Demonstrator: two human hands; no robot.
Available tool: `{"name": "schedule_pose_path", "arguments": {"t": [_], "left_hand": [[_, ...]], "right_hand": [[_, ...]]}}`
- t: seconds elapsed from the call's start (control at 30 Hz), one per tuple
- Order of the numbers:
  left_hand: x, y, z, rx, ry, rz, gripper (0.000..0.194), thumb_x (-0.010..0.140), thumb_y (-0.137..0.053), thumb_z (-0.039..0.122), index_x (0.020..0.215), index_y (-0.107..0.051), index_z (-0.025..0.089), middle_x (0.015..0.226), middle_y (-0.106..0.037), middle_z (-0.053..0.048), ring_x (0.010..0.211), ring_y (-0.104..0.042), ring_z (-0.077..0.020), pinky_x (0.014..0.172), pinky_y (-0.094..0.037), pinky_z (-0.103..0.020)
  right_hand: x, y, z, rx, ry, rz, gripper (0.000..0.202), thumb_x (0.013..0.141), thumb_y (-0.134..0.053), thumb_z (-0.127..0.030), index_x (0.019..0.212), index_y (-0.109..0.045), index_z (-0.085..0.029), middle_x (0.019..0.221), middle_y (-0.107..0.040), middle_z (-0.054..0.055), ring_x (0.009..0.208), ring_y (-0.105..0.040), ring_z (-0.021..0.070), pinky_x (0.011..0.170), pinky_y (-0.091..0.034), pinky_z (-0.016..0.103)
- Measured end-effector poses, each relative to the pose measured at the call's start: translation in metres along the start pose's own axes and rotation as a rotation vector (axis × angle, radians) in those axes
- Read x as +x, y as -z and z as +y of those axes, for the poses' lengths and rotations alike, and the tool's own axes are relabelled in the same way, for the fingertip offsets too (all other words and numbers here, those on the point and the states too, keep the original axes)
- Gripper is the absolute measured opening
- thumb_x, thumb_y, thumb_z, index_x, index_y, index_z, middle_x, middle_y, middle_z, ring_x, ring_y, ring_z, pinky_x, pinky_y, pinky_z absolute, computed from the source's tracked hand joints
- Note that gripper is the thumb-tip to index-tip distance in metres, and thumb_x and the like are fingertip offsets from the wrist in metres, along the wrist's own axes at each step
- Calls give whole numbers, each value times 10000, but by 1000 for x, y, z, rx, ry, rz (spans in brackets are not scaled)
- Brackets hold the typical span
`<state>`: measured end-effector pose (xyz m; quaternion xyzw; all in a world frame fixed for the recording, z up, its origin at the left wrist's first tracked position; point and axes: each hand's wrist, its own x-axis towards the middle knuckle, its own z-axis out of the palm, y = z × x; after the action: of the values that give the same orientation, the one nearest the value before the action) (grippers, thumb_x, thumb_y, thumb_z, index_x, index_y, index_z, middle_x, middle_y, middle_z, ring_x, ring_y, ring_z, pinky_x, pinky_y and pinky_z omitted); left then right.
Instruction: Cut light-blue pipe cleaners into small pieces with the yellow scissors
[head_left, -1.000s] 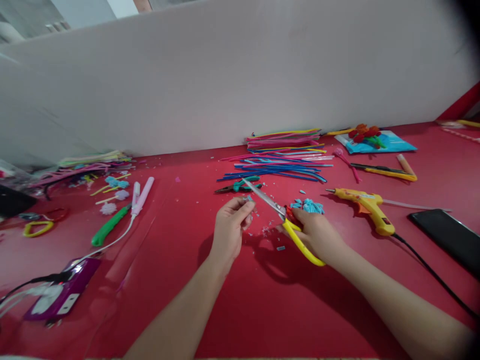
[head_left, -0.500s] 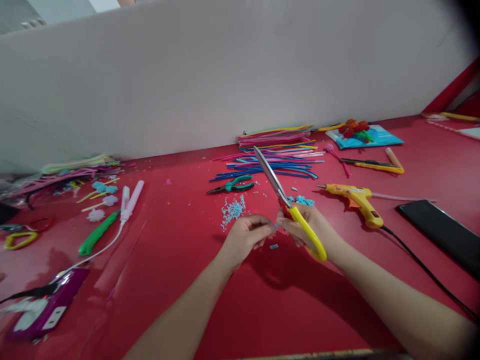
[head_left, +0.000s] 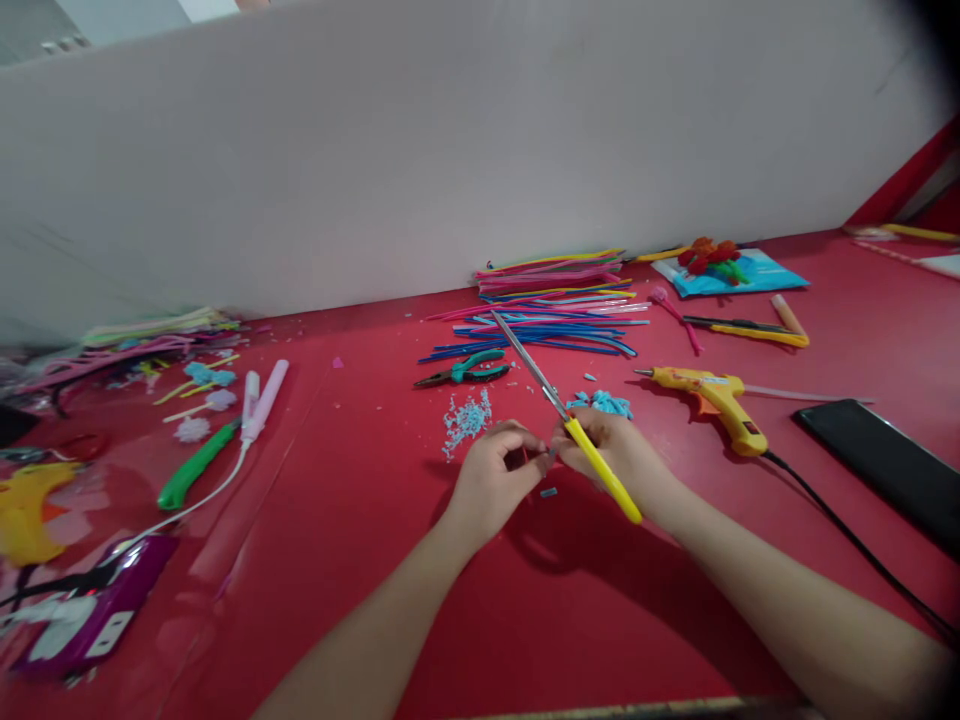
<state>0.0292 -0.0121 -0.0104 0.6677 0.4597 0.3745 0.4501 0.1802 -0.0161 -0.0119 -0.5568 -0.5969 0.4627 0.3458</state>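
My right hand is closed around a pair of scissors with yellow handles, the blades pointing up and to the left. My left hand is closed in a pinch, fingertips almost meeting those of my right hand. Between the fingertips is a tiny bluish piece, mostly hidden, probably a snippet of pipe cleaner. Just below, a short blue-grey snippet lies on the red table. Light blue fluff trimmings are scattered beyond my left hand, and a heap of light blue cut pieces lies behind my right.
Teal-handled pliers and bundled pipe cleaners lie ahead. On the right are a yellow glue gun and a black phone. A pink hot tool, green-handled tool, purple power strip and another yellow glue gun occupy the left.
The scissors have turned in my right hand, their tips swinging left and down. My left hand has shifted slightly. At the far left, a yellow glue gun now appears where a yellow loop handle showed.
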Motion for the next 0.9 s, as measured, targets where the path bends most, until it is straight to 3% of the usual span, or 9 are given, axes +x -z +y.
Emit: {"name": "schedule_pose_path", "arguments": {"t": [0.17,0.27,0.37,0.5,0.73,0.9], "left_hand": [[3,3,0,-123,73,52,84,647,-599,245,646,-615,163,639,-538,-11,605,-480,-120,580,-375,-228],[6,9,-2,-331,182,174,134,647,-605,276,706,-598,155,555,-479,30,453,-373,-57,431,-280,-182],[10,16,-5,-568,211,278,160,641,-618,260,741,-564,148,570,-457,43,421,-318,-27,379,-189,-165],[12,22,-5,-727,182,283,112,663,-602,206,726,-542,135,581,-435,40,442,-327,-20,370,-179,-154],[12,24,-4,-771,141,341,71,673,-576,180,703,-530,136,563,-416,44,430,-317,-19,359,-167,-158],[12,21,-5,-632,95,395,39,686,-561,165,711,-545,139,526,-407,51,428,-325,-24,376,-201,-156]], "right_hand": [[-1,6,-1,-93,90,55,225,674,-499,-383,619,-411,-182,497,-365,-61,446,-328,65,419,-250,192],[-4,12,-4,-336,145,118,278,690,-488,-448,633,-423,-183,542,-421,-40,495,-365,82,453,-255,198],[-7,14,-5,-593,128,101,298,713,-448,-491,680,-431,-195,545,-464,-28,469,-386,91,446,-227,203],[-8,8,-3,-802,135,57,319,746,-390,-519,729,-428,-203,560,-508,-7,462,-443,110,438,-198,213],[-10,-1,2,-945,175,42,348,784,-325,-526,750,-427,-196,599,-567,25,502,-518,142,448,-190,236],[-11,-2,2,-1003,188,56,383,786,-298,-551,753,-426,-191,576,-565,21,477,-512,138,437,-168,237]]}}
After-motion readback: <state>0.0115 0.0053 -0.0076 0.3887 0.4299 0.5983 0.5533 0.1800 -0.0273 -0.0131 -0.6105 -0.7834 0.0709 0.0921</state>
